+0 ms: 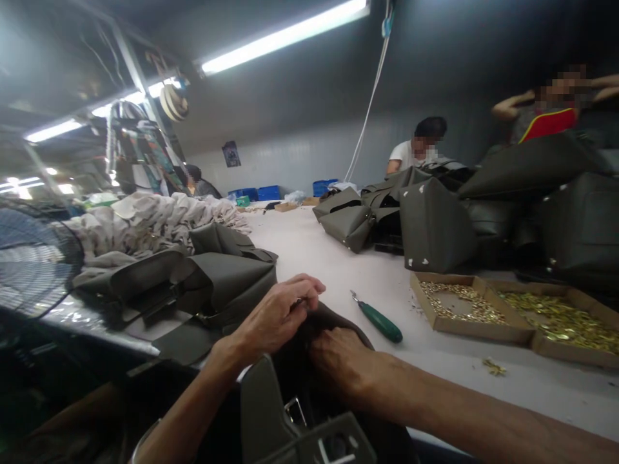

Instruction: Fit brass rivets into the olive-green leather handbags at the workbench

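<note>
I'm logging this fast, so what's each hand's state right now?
Left hand: fingers curled at the dark bag; whether it grips can't be told.
Right hand: at the bag, fingers hidden; can't tell.

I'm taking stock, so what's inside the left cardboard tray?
Small gold pieces lie around a barer patch in the tray. Anything beneath the pieces is covered and can't be seen.

A tube light [284, 37] glares overhead; upper wall [454, 55] dim; fan [39, 258] blurred at left.
</note>
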`<state>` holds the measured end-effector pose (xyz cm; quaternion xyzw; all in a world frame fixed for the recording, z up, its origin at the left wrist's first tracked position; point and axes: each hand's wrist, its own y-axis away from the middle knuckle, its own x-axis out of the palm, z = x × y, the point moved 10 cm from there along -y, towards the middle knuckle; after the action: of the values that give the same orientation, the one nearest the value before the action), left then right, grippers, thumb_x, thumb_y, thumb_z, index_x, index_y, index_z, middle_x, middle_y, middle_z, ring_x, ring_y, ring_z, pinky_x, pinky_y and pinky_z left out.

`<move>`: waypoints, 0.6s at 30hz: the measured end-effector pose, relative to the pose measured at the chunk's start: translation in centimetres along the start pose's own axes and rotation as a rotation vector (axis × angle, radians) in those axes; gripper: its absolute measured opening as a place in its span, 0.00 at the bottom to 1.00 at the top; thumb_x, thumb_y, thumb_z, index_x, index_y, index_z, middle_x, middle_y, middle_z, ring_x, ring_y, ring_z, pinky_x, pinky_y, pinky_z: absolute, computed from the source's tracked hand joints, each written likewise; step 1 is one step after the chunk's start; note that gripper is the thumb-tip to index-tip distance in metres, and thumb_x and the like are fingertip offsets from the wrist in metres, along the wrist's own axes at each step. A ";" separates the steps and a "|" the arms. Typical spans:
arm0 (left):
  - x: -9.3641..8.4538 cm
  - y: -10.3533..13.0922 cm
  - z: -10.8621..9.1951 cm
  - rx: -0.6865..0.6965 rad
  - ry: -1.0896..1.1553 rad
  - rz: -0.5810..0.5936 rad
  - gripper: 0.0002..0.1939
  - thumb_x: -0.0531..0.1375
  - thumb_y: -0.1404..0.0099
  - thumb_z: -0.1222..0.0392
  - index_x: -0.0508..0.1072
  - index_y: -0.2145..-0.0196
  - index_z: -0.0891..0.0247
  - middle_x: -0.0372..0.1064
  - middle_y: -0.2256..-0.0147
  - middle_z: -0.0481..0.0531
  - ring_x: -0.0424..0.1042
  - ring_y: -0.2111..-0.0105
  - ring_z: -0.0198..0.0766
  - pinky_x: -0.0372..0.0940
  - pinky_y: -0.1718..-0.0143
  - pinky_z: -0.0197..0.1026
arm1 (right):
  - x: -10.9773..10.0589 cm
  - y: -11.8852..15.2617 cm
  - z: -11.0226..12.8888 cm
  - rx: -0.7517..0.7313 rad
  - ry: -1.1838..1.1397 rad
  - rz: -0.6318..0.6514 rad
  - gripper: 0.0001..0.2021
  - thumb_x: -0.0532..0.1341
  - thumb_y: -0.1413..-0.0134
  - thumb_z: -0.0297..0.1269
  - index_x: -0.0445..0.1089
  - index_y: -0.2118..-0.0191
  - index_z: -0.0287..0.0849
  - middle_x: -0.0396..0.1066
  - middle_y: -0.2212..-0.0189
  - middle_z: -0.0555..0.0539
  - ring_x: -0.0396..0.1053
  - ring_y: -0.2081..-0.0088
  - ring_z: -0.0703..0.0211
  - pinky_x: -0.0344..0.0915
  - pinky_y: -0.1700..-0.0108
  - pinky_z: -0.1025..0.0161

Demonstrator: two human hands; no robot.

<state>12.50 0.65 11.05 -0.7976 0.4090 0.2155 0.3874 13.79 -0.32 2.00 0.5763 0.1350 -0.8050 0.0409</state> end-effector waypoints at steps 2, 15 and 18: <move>0.2 0.8 0.1 -0.011 -0.095 0.029 0.12 0.48 0.45 0.75 0.67 0.72 0.62 0.67 0.53 0.55 0.67 0.51 0.41 0.61 0.48 0.43 | 0.8 0.7 -0.8 0.037 0.000 0.074 0.06 0.63 0.59 0.27 0.72 0.69 0.37 0.74 0.72 0.40 0.73 0.69 0.50 0.68 0.66 0.59; 0.8 6.6 0.0 -0.168 -0.273 0.163 0.25 0.45 0.36 0.71 0.63 0.47 0.48 0.62 0.47 0.48 0.64 0.47 0.36 0.60 0.45 0.36 | 0.6 4.2 -2.1 -0.001 -0.190 0.320 0.14 0.57 0.56 0.22 0.70 0.61 0.35 0.72 0.68 0.44 0.68 0.71 0.58 0.63 0.73 0.67; -0.5 5.2 -0.5 -0.133 -0.213 0.101 0.23 0.49 0.39 0.71 0.66 0.49 0.53 0.65 0.49 0.49 0.65 0.49 0.38 0.60 0.46 0.37 | -2.3 3.5 -1.4 -0.123 -0.056 0.281 0.15 0.59 0.57 0.23 0.69 0.59 0.37 0.71 0.66 0.43 0.67 0.67 0.56 0.63 0.68 0.65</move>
<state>7.92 -1.37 9.38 -0.7724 0.3903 0.3447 0.3636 16.58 -3.49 3.13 0.5633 0.1007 -0.7973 0.1921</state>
